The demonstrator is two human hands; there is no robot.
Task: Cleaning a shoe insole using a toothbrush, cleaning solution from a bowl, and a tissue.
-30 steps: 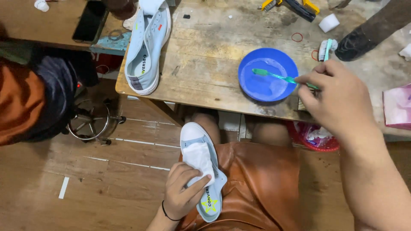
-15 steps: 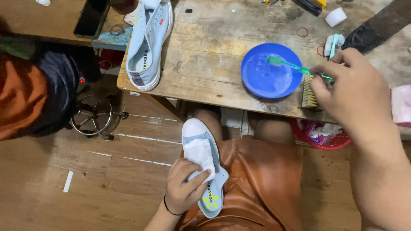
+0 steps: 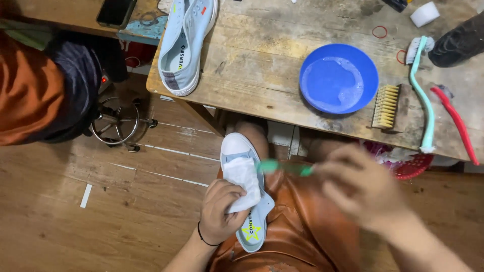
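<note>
wooden table (image 3: 262,65) | sneaker (image 3: 185,43) | blue dish (image 3: 338,78) | scrub brush (image 3: 387,107) | toothbrushes (image 3: 422,90)

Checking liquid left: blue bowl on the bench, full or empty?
Nearly empty: the blue bowl shows only a thin foamy film across its bottom.

On our lap, our left hand (image 3: 220,211) presses a white cloth (image 3: 242,176) against a pale blue sneaker (image 3: 248,199); our blurred right hand (image 3: 360,189) brings a green toothbrush (image 3: 282,167) to it. A blue bowl (image 3: 339,78) sits near the workbench (image 3: 262,55) front edge.
</note>
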